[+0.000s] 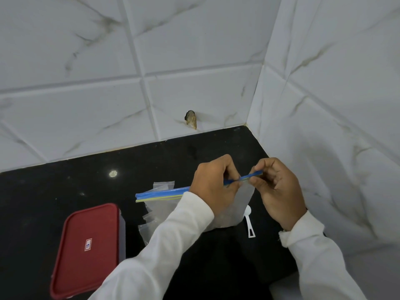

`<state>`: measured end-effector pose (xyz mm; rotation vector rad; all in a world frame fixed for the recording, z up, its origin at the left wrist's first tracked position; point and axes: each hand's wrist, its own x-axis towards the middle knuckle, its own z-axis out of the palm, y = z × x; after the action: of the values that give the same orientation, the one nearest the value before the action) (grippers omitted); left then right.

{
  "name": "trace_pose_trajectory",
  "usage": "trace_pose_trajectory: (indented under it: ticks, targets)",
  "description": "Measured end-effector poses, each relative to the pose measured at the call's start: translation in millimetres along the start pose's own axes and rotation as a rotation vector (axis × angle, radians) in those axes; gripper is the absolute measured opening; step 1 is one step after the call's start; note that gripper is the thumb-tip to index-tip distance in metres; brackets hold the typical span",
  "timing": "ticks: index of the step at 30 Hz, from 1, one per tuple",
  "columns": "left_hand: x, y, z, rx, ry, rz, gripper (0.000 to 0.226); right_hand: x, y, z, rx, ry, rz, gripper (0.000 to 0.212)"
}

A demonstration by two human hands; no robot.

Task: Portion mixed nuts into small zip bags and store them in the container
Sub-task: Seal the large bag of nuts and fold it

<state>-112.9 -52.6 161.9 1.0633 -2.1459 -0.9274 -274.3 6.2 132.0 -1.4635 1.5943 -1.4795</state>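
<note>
A large clear zip bag with a blue and yellow zip strip hangs above the black counter. My left hand pinches the strip near its middle. My right hand pinches the strip's right end, a little apart from the left. The bag's lower part is partly hidden behind my left wrist. No nuts show plainly through the plastic. A container with a red lid lies shut on the counter at the lower left.
Several small clear bags lie on the counter under the big bag. A white plastic scoop rests to the right of them. White marbled tile walls close the counter at the back and right.
</note>
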Motion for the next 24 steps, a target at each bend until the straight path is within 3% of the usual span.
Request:
trace_pose_trajectory:
  ticks: [11, 17, 24]
  targets:
    - [2.2, -2.9, -0.3, -0.144, 0.019, -0.138, 0.032, -5.1, -5.2, 4.6, -0.021, 0.056, 0.180, 0.036]
    - [1.4, 3.8, 5.7, -0.149, 0.066, -0.105, 0.025, -4.8, -3.2, 9.2, 0.062, 0.124, 0.223, 0.005]
    - [-0.2, 9.7, 15.4, -0.141, 0.155, -0.104, 0.041, -1.8, 6.4, 22.5, -0.104, 0.191, 0.207, 0.007]
